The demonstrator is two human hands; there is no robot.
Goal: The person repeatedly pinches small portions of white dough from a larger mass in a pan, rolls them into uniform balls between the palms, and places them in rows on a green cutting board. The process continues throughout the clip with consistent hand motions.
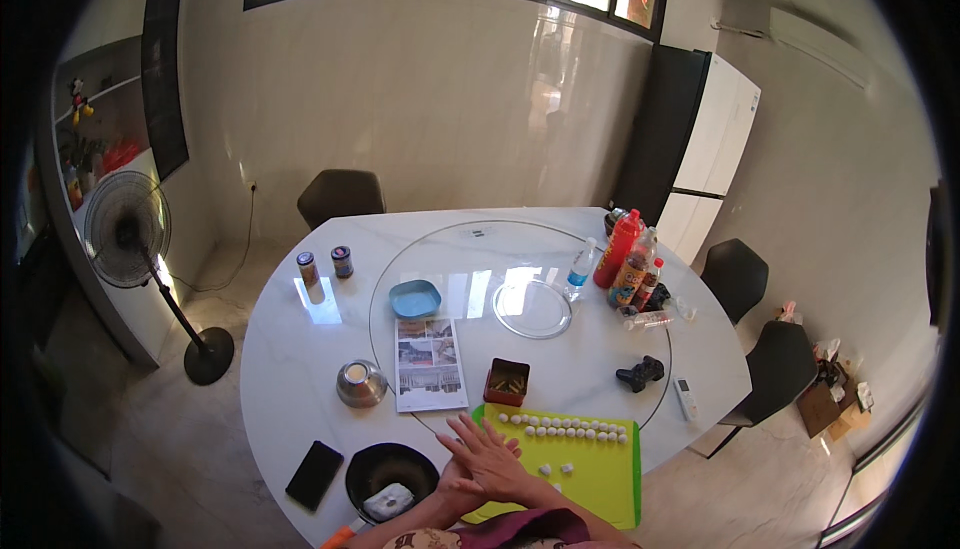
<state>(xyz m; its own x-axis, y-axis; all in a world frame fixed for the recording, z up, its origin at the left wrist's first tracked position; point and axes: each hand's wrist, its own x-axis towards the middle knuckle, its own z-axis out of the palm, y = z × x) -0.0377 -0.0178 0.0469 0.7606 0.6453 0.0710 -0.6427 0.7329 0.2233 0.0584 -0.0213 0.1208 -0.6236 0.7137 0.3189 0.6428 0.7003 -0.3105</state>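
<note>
white balls (564, 434) near both hands (492, 465)

Right hand (493, 463) across left hand (459, 479), fingers spread, and there on the green board (605, 484), two tidy rows of white balls (567, 434)!
</note>
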